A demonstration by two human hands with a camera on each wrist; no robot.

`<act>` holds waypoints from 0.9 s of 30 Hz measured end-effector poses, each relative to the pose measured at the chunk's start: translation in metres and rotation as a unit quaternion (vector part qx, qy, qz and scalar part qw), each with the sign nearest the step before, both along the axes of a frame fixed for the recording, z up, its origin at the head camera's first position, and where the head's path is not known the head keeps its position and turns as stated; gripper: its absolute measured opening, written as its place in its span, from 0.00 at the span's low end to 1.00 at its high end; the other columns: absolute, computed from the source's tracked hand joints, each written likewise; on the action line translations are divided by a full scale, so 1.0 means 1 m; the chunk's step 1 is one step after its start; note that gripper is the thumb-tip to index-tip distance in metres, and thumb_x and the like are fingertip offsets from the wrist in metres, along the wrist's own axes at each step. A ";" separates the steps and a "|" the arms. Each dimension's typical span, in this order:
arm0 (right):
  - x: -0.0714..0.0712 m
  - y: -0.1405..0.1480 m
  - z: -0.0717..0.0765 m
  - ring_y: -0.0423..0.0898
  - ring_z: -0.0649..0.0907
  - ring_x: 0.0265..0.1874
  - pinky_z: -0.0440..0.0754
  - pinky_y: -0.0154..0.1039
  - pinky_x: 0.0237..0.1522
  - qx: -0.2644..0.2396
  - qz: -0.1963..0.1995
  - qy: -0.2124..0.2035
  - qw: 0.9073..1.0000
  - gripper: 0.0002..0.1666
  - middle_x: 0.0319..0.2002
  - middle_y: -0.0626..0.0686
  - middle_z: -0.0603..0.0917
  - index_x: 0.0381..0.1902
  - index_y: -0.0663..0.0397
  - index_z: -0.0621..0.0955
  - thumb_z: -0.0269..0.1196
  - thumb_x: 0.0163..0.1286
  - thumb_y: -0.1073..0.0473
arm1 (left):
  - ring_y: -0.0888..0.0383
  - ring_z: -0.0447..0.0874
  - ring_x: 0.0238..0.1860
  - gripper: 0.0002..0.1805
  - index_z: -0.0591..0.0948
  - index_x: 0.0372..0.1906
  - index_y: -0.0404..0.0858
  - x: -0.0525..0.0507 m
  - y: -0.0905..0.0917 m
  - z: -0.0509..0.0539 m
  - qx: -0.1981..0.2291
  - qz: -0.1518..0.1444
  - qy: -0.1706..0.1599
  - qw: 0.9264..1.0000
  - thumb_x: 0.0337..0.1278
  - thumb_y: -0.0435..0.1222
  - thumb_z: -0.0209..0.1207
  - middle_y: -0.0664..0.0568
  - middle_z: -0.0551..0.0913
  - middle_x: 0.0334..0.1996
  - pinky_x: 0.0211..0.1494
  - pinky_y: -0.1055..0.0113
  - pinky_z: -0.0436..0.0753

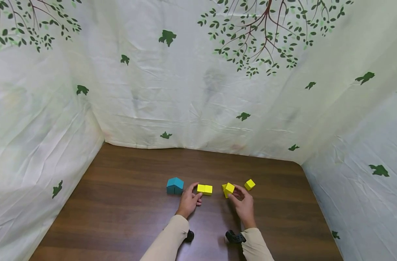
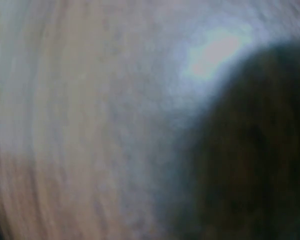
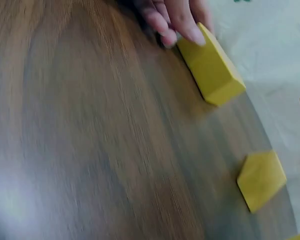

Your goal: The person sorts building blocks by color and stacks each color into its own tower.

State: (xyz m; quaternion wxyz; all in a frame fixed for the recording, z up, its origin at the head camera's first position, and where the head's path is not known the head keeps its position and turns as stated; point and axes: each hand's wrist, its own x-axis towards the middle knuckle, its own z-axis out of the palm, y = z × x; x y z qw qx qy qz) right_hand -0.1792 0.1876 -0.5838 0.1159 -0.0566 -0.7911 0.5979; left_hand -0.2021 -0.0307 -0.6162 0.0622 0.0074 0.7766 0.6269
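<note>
In the head view, my left hand point(image 1: 188, 201) pinches the left end of a joined pair of yellow blocks point(image 1: 204, 189) resting on the table, thumb in front and index finger behind. The right wrist view shows this pair point(image 3: 210, 70) near the top. Between thumb and fingers, my right hand point(image 1: 244, 204) holds a yellow block point(image 1: 230, 187). Just below and left of it, another yellow block point(image 1: 226, 194) stands on the table, partly covered from above. In the right wrist view, that standing block point(image 3: 261, 180) appears apart from the held one.
A single yellow block point(image 1: 249, 184) lies right of my right hand. Two blue blocks point(image 1: 175, 186) stand together left of my left hand. The brown wooden table point(image 1: 126, 203) meets a leaf-patterned cloth point(image 1: 185, 90) at the back and sides. The left wrist view is blurred.
</note>
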 end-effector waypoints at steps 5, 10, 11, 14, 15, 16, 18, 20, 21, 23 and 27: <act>-0.005 -0.017 -0.001 0.55 0.82 0.43 0.80 0.44 0.49 -0.002 0.019 0.013 1.000 0.24 0.44 0.62 0.83 0.51 0.67 0.80 0.71 0.55 0.72 | 0.60 0.80 0.23 0.26 0.68 0.66 0.33 -0.001 0.000 -0.002 -0.001 0.002 0.002 1.000 0.63 0.28 0.58 0.48 0.79 0.22 0.29 0.68 0.83; -0.011 -0.032 -0.002 0.56 0.83 0.42 0.81 0.45 0.49 -0.007 0.035 0.005 0.999 0.24 0.44 0.63 0.84 0.51 0.66 0.80 0.70 0.56 0.71 | 0.60 0.80 0.23 0.26 0.69 0.65 0.33 -0.001 0.000 -0.002 -0.001 0.006 0.006 1.000 0.62 0.28 0.59 0.48 0.79 0.22 0.28 0.69 0.83; -0.012 -0.035 -0.002 0.56 0.83 0.42 0.81 0.46 0.48 -0.007 0.039 0.004 0.999 0.23 0.44 0.63 0.84 0.51 0.66 0.80 0.70 0.56 0.70 | 0.60 0.80 0.22 0.26 0.69 0.65 0.33 -0.001 0.000 -0.002 -0.003 0.007 0.007 1.000 0.62 0.28 0.59 0.48 0.79 0.22 0.28 0.69 0.83; -0.015 -0.043 -0.001 0.56 0.84 0.42 0.81 0.48 0.48 0.005 0.052 0.006 0.999 0.23 0.44 0.62 0.84 0.51 0.65 0.81 0.70 0.56 0.70 | 0.60 0.80 0.22 0.26 0.69 0.65 0.33 -0.001 0.000 -0.001 -0.006 0.007 0.003 1.000 0.62 0.28 0.59 0.48 0.79 0.22 0.28 0.69 0.83; -0.016 -0.045 -0.001 0.56 0.84 0.42 0.81 0.48 0.49 0.011 0.057 0.008 0.998 0.23 0.44 0.62 0.84 0.51 0.64 0.81 0.70 0.56 0.70 | 0.60 0.80 0.22 0.26 0.69 0.65 0.33 -0.001 0.000 -0.001 -0.007 0.007 -0.001 1.000 0.62 0.28 0.59 0.48 0.78 0.22 0.28 0.69 0.83; -0.017 -0.047 -0.001 0.56 0.84 0.42 0.81 0.48 0.49 0.021 0.061 0.009 0.998 0.23 0.44 0.61 0.84 0.51 0.64 0.81 0.70 0.56 0.69 | 0.60 0.80 0.23 0.27 0.69 0.65 0.34 -0.001 0.000 -0.001 -0.008 0.007 -0.005 1.000 0.62 0.29 0.59 0.48 0.78 0.23 0.28 0.69 0.83; -0.020 -0.050 -0.002 0.55 0.84 0.42 0.80 0.49 0.50 0.041 0.066 0.015 0.997 0.23 0.44 0.60 0.84 0.51 0.62 0.81 0.71 0.56 0.68 | 0.60 0.79 0.23 0.27 0.68 0.66 0.34 -0.001 0.001 -0.001 -0.011 0.006 -0.012 1.000 0.62 0.29 0.59 0.48 0.78 0.23 0.29 0.69 0.83; -0.022 -0.054 -0.001 0.55 0.84 0.43 0.80 0.50 0.51 0.063 0.069 0.019 0.995 0.23 0.44 0.58 0.84 0.50 0.61 0.82 0.72 0.56 0.67 | 0.60 0.79 0.23 0.27 0.68 0.66 0.35 -0.002 0.001 -0.001 -0.012 0.006 -0.022 1.000 0.63 0.29 0.59 0.48 0.78 0.24 0.30 0.69 0.83; -0.023 -0.055 -0.002 0.54 0.83 0.44 0.79 0.51 0.51 0.074 0.072 0.022 0.994 0.22 0.44 0.57 0.85 0.50 0.60 0.82 0.72 0.55 0.67 | 0.59 0.79 0.23 0.27 0.68 0.66 0.35 -0.002 0.001 -0.001 -0.013 0.006 -0.023 1.000 0.63 0.29 0.59 0.48 0.78 0.24 0.30 0.69 0.83; -0.024 -0.057 -0.002 0.55 0.82 0.45 0.78 0.52 0.50 0.092 0.078 0.031 0.992 0.22 0.44 0.56 0.85 0.49 0.59 0.83 0.72 0.55 0.67 | 0.59 0.79 0.23 0.27 0.68 0.66 0.35 -0.002 0.001 -0.001 -0.013 0.006 -0.025 1.000 0.63 0.29 0.58 0.48 0.78 0.24 0.30 0.68 0.83; -0.027 -0.061 -0.004 0.57 0.81 0.47 0.76 0.55 0.51 0.106 0.092 0.038 0.989 0.21 0.44 0.57 0.85 0.48 0.60 0.83 0.72 0.55 0.67 | 0.59 0.79 0.24 0.27 0.68 0.66 0.35 -0.002 0.001 -0.002 -0.015 0.007 -0.026 1.000 0.63 0.29 0.59 0.48 0.78 0.25 0.30 0.69 0.83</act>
